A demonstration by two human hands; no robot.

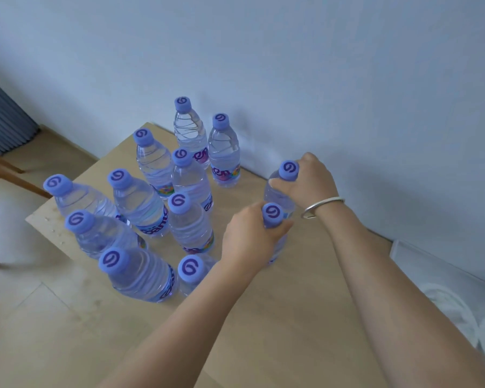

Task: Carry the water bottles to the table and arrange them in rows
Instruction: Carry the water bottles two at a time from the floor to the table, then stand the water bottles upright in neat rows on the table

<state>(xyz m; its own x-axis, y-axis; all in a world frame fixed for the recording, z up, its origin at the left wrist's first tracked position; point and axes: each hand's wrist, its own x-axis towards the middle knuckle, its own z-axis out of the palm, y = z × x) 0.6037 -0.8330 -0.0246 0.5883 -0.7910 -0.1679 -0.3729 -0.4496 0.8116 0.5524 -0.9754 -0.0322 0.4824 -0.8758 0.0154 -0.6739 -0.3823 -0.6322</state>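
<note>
Several clear water bottles with purple caps stand in rows on the light wooden table (305,298), the nearest row starting at a bottle (140,273) on the left. My left hand (249,242) grips the neck of a bottle (272,214) just below its cap, on the right side of the group. My right hand (308,183), with a silver bangle on the wrist, holds the neck of another bottle (288,170) behind it, near the wall. Both held bottles are upright; whether their bases touch the table is hidden.
A white wall (319,65) runs close behind the table. The table's left edge (39,219) drops to a pale tiled floor. Wooden furniture legs (9,175) and a grey pleated curtain (3,119) are at far left. White fabric (459,312) lies at the right.
</note>
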